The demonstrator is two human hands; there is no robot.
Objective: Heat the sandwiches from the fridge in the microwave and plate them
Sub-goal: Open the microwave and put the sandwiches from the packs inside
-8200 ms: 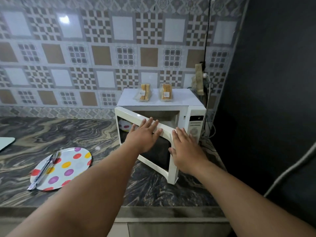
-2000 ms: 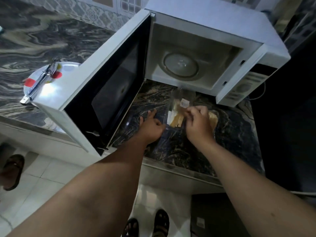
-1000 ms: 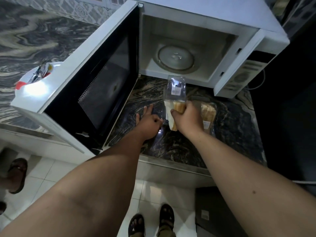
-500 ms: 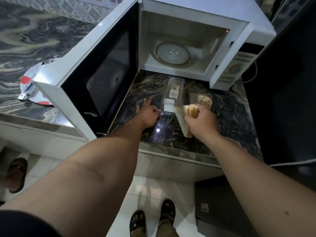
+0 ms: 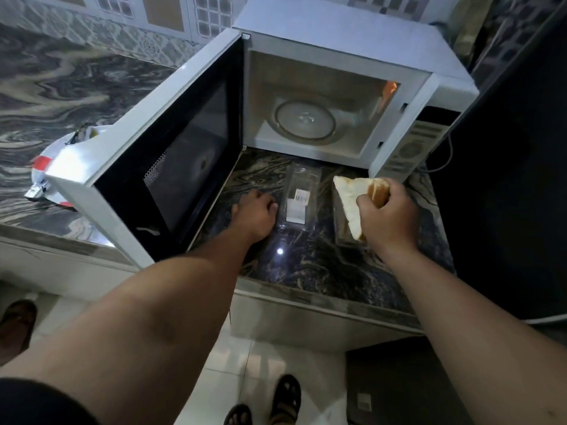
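Now the right hand [image 5: 388,214] grips a sandwich [image 5: 352,200] lifted clear of its empty wrapper [image 5: 299,197], which the left hand [image 5: 254,211] pins, apparently curled, near the open microwave [image 5: 337,56]; loading comes next.

Bare forearms, dark sleeve [image 5: 36,400], dark strappy sandals [image 5: 285,397].

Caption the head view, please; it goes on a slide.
Right hand holds an unwrapped sandwich before the open microwave; left hand steadies the empty wrapper.
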